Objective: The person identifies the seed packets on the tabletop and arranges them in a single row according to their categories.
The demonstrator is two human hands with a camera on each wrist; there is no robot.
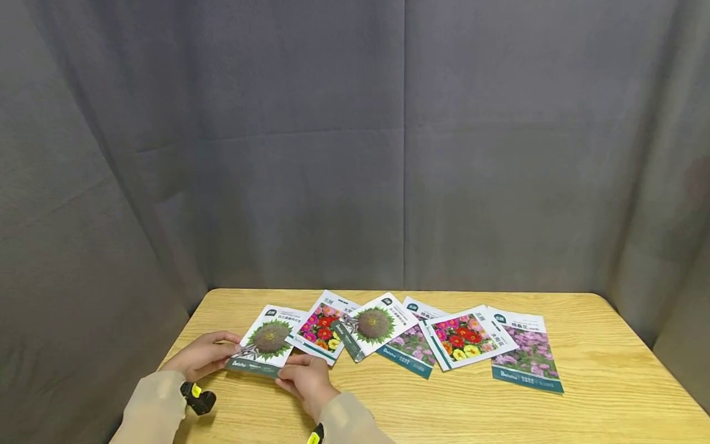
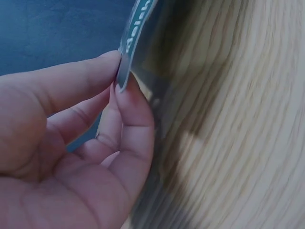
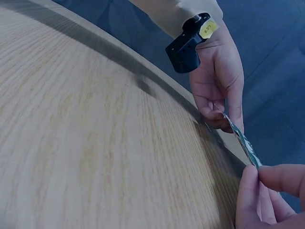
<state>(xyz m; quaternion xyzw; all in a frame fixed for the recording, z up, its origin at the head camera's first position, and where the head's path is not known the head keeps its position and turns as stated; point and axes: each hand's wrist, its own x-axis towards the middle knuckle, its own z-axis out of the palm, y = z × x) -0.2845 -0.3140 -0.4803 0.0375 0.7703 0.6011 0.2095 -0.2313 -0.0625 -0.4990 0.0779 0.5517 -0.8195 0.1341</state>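
At the left of the table, both hands hold one seed packet [image 1: 269, 340] with a large green-rimmed sunflower head on it. My left hand [image 1: 204, 355] pinches its left lower corner between thumb and fingers, and the left wrist view shows the packet's green edge [image 2: 136, 36] in that pinch. The right hand [image 1: 308, 381] pinches the lower right corner. Seen from the right wrist, the packet [image 3: 242, 140] is edge-on, stretched between the two hands and tilted over the wood. Its upper right part overlaps a packet of red, pink and yellow flowers [image 1: 323, 327].
Rightward in an overlapping row lie another sunflower packet [image 1: 375, 325], a purple-flower packet [image 1: 413, 348], a second mixed-colour flower packet [image 1: 465, 338] and a second purple-flower packet [image 1: 529, 354]. Grey curtain [image 1: 310, 185] hangs behind the wooden table [image 1: 471, 410].
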